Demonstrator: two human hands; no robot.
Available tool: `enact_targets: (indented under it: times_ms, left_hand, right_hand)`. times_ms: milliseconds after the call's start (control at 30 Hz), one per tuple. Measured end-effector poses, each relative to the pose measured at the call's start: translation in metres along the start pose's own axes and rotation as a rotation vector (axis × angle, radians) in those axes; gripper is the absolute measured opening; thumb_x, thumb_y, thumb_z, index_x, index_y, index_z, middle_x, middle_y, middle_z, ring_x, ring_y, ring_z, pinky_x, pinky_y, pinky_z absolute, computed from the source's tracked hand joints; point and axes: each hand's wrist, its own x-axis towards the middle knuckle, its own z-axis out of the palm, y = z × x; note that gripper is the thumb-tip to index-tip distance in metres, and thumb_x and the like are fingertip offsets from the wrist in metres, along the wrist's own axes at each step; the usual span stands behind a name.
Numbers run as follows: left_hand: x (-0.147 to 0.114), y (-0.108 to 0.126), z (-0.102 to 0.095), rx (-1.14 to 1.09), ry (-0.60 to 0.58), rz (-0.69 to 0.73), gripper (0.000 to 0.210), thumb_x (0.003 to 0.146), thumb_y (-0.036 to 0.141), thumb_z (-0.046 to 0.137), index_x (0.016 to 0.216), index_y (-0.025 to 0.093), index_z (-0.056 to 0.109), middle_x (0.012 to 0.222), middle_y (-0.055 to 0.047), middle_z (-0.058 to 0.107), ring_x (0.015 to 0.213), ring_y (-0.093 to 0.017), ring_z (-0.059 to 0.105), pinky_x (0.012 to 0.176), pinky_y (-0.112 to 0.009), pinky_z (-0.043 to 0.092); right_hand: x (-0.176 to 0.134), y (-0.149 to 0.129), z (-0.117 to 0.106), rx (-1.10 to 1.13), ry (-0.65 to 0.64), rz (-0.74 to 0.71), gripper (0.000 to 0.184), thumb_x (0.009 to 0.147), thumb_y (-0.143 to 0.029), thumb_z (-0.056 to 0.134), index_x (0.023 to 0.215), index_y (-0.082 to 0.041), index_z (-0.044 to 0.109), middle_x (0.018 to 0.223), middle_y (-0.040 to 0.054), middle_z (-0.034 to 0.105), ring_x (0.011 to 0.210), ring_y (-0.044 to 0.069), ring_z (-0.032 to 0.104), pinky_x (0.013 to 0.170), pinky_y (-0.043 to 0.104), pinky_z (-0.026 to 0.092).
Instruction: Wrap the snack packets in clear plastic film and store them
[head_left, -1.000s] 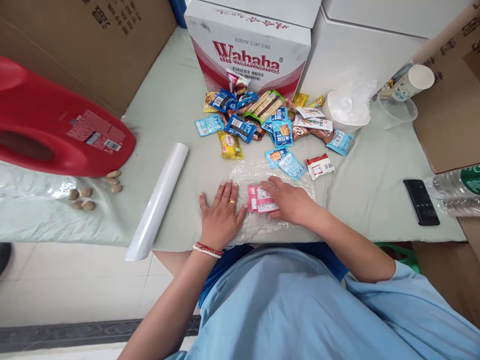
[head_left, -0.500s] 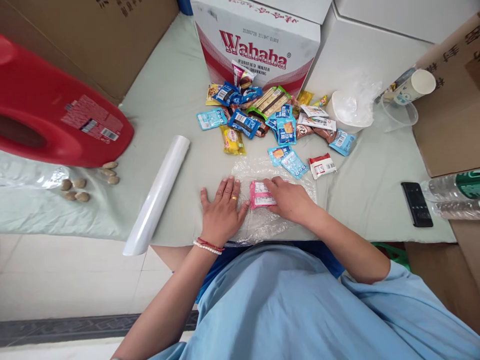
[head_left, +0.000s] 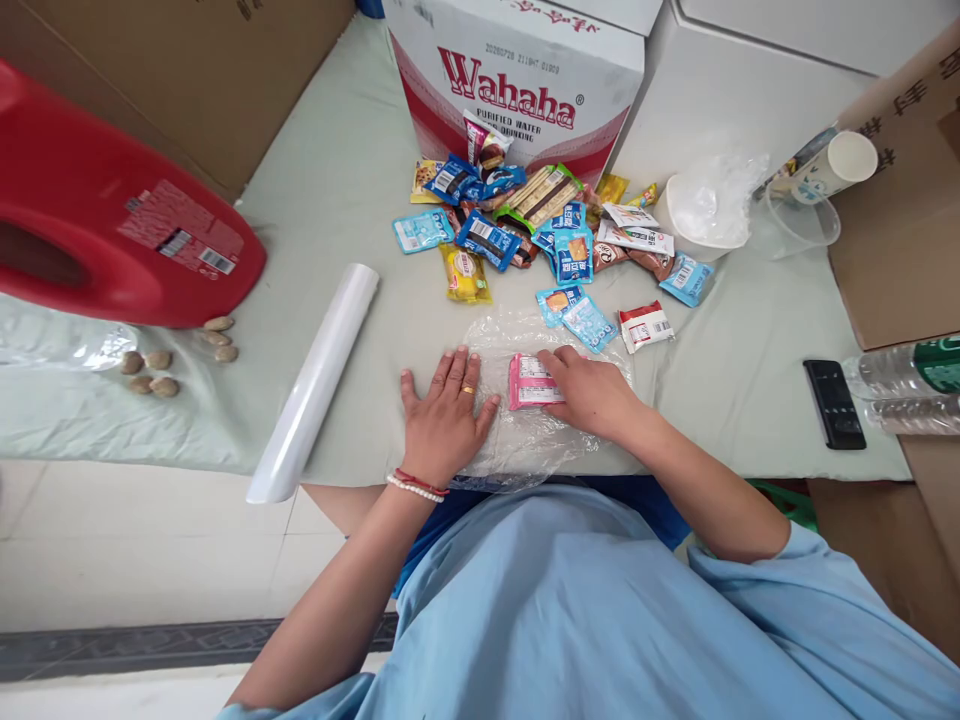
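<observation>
A pink snack packet point(head_left: 534, 381) with white label panels lies on a crinkled sheet of clear plastic wrap point(head_left: 517, 445). My right hand point(head_left: 591, 395) grips the packet's right end, hiding that end under the fingers. On the left edge of the wrap, my left hand point(head_left: 444, 415) rests flat, palm down, with its fingers stretched out. Its thumb points toward the packet, with a small gap between them. Left of that hand, a roll of plastic film point(head_left: 315, 385) lies at a slant.
Many wrapped snacks point(head_left: 491, 240) are heaped before a Wahaba-style white-and-red carton point(head_left: 517, 100). A red-and-white packet point(head_left: 646, 326) lies nearer. At left stands a red jug point(head_left: 172, 240) near several brown nuts point(head_left: 157, 361). Rightward are a white bowl point(head_left: 675, 215), a black phone point(head_left: 834, 404) and plastic bottles point(head_left: 900, 370).
My right hand has slid the pink packet slightly to the right across the wrap, away from my left thumb. My left hand stays flat in about the same place.
</observation>
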Motion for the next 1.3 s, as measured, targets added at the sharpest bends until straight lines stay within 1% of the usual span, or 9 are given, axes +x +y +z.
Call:
enact_targets:
  times_ms: [200,367,500,600,733,833,1000,1200,1300]
  left_hand:
    - [-0.002,-0.002,-0.007,-0.030,0.004,-0.018,0.063,0.108,0.047,0.030,0.166,0.022,0.033,0.171,-0.017,0.032,0.157,-0.033,0.037,0.128,-0.070,0.009]
    - [-0.004,-0.012,-0.008,-0.100,0.065,-0.029,0.061,0.108,0.045,0.034,0.164,0.022,0.037,0.174,-0.017,0.025,0.160,-0.033,0.030,0.129,-0.065,0.019]
    - [-0.002,-0.024,-0.006,-0.104,0.113,-0.067,0.054,0.105,0.045,0.043,0.153,0.020,0.053,0.174,-0.018,0.028,0.162,-0.037,0.024,0.128,-0.062,0.026]
    - [0.001,-0.031,-0.008,-0.063,0.128,-0.109,0.049,0.104,0.045,0.048,0.143,0.020,0.061,0.173,-0.018,0.030,0.161,-0.039,0.024,0.128,-0.063,0.028]
    - [0.005,-0.036,-0.017,-0.026,0.198,-0.057,0.049,0.099,0.044,0.057,0.141,0.018,0.061,0.173,-0.019,0.027,0.163,-0.039,0.020,0.129,-0.061,0.027]
    - [0.008,-0.039,-0.027,-0.027,0.228,0.111,0.036,0.097,0.029,0.056,0.130,0.026,0.068,0.161,-0.012,0.051,0.158,-0.032,0.034,0.130,-0.059,0.026]
    - [0.011,-0.048,-0.040,-0.173,0.016,0.446,0.043,0.086,0.010,0.046,0.108,0.033,0.075,0.119,0.001,0.079,0.140,-0.023,0.057,0.130,-0.055,0.026]
    - [0.002,-0.054,-0.037,-0.218,-0.135,0.418,0.052,0.087,0.025,0.053,0.138,0.029,0.062,0.141,-0.006,0.069,0.148,-0.033,0.048,0.130,-0.067,0.011]
    - [0.000,-0.050,-0.031,-0.263,-0.126,0.347,0.039,0.092,0.042,0.062,0.128,0.029,0.066,0.138,-0.007,0.071,0.147,-0.034,0.049,0.129,-0.068,0.012]
  right_hand:
    - [-0.029,0.018,0.005,0.158,0.146,-0.092,0.065,0.098,-0.045,0.065,0.157,-0.026,0.044,0.165,0.0158,0.041,0.134,0.033,0.060,0.090,0.041,0.059]
    - [-0.079,0.039,0.036,0.305,0.136,-0.324,0.052,0.102,-0.055,0.058,0.146,-0.028,0.060,0.147,0.0135,0.061,0.130,0.027,0.063,0.102,0.042,0.056]
    - [-0.102,0.048,0.066,0.303,0.062,-0.221,0.035,0.108,-0.038,0.047,0.129,-0.022,0.071,0.117,0.0135,0.073,0.105,0.024,0.071,0.088,0.038,0.058]
    - [-0.108,0.053,0.067,0.446,0.092,-0.228,0.037,0.110,-0.034,0.041,0.112,-0.023,0.076,0.099,0.0099,0.073,0.094,0.022,0.068,0.083,0.035,0.055]
    - [-0.097,0.064,0.037,0.624,0.195,-0.246,0.032,0.106,-0.045,0.050,0.099,-0.026,0.074,0.097,0.0081,0.072,0.096,0.023,0.062,0.093,0.040,0.052]
    - [-0.072,0.076,0.011,0.720,0.275,-0.221,0.029,0.102,-0.046,0.055,0.096,-0.025,0.073,0.111,0.0090,0.070,0.107,0.024,0.062,0.102,0.043,0.049]
    - [-0.020,0.092,0.004,0.919,0.279,-0.104,0.024,0.092,-0.042,0.061,0.090,-0.020,0.069,0.099,0.0068,0.069,0.085,0.020,0.062,0.077,0.032,0.050]
    - [-0.001,0.094,0.018,1.082,0.254,-0.065,0.028,0.085,-0.046,0.068,0.086,-0.018,0.070,0.081,0.0020,0.068,0.073,0.017,0.057,0.068,0.028,0.043]
    - [-0.004,0.096,0.019,1.157,0.252,-0.055,0.028,0.083,-0.047,0.070,0.085,-0.018,0.070,0.080,0.0009,0.068,0.074,0.016,0.057,0.069,0.028,0.042]
